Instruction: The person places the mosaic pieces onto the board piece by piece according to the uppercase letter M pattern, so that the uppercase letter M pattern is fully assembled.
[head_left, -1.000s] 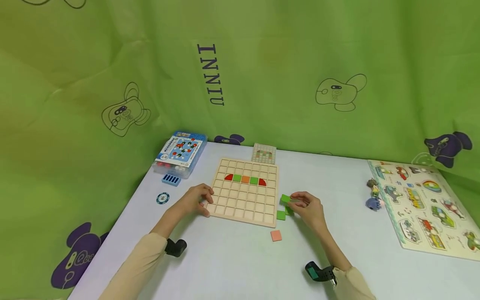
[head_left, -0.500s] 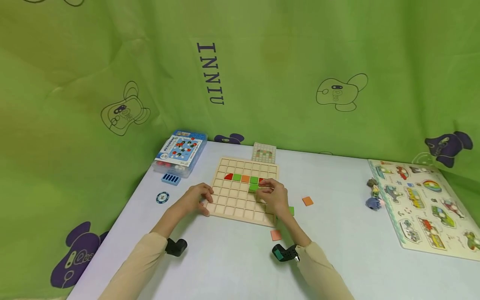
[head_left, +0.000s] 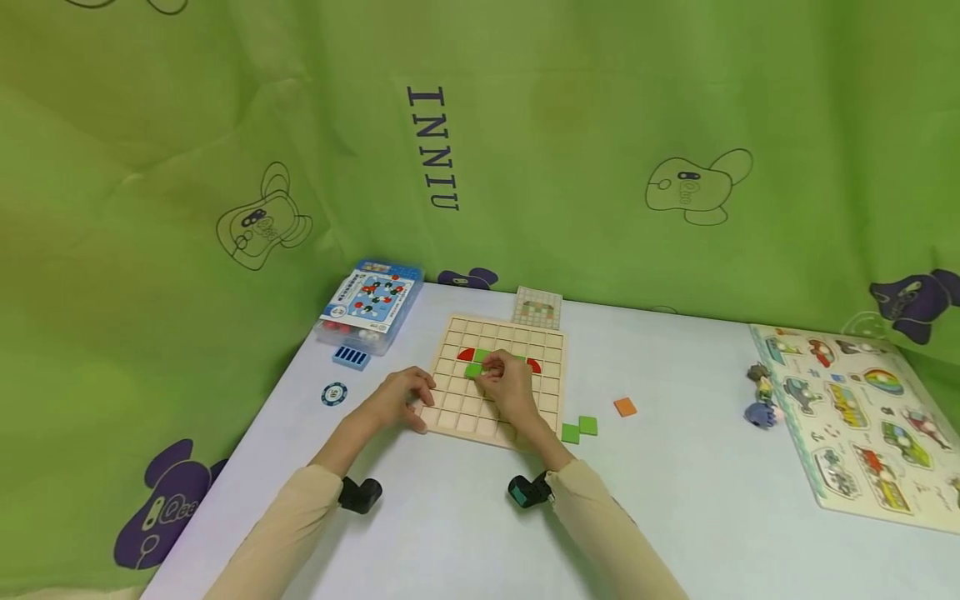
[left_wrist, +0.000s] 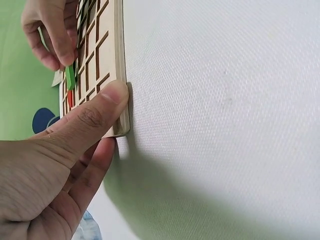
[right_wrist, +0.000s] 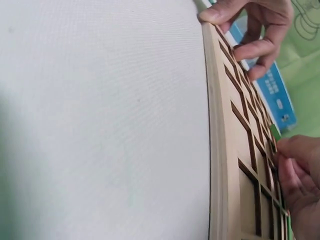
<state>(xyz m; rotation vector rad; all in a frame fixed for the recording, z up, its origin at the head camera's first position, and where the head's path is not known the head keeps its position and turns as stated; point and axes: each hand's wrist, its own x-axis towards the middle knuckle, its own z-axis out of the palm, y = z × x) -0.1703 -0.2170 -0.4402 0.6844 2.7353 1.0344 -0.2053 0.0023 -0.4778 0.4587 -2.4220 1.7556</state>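
My right hand (head_left: 513, 392) pinches a green square tile (head_left: 473, 370) over the wooden grid board (head_left: 459, 408); the left wrist view shows the tile (left_wrist: 70, 79) tilted under the fingertips. It is just in front of a tile row with a red quarter-round piece (head_left: 534, 366) at its right end and another red quarter-round piece (head_left: 467, 355) at its left. The right hand hides part of that row. My left hand (head_left: 400, 400) grips the board's near left corner, thumb (left_wrist: 95, 117) on the front edge and fingers along the left side.
Right of the board lie green tiles (head_left: 588, 426) and an orange tile (head_left: 626, 407). Behind it is a pattern card (head_left: 537, 308). A plastic box (head_left: 372, 304), a blue block (head_left: 351, 357) and a round chip (head_left: 334, 394) sit left. Small figures (head_left: 761, 414) and a picture puzzle (head_left: 847, 417) are far right.
My right hand has picked up a green tile from beside the board and carried it leftward across the grid. The left hand keeps its hold on the corner.
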